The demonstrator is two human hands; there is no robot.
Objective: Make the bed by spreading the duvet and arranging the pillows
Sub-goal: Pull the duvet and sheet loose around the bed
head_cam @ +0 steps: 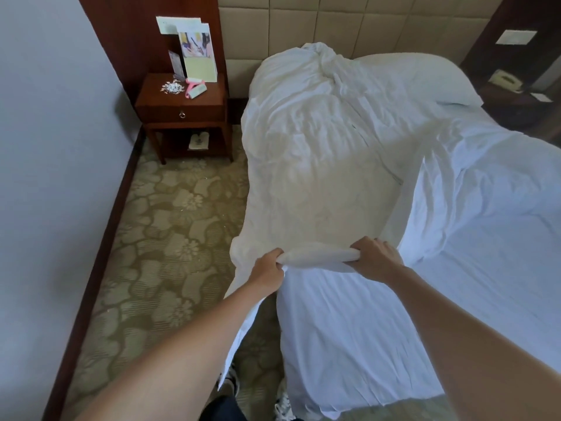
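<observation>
You are gripping the duvet [315, 165] edge, both hands [268, 268] [375, 258] curled tight.
Risk: it is bunching left, sliding floorward.

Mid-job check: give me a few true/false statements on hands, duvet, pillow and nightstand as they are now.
1. Both hands, left hand and right hand, grip the duvet. True.
2. The duvet lies flat across the whole bed. False: it is bunched along the left side, with the sheet bare.
3. A pillow lies at the headboard. True.
4. The nightstand is right of the bed. False: it stands left, by the wall.
</observation>
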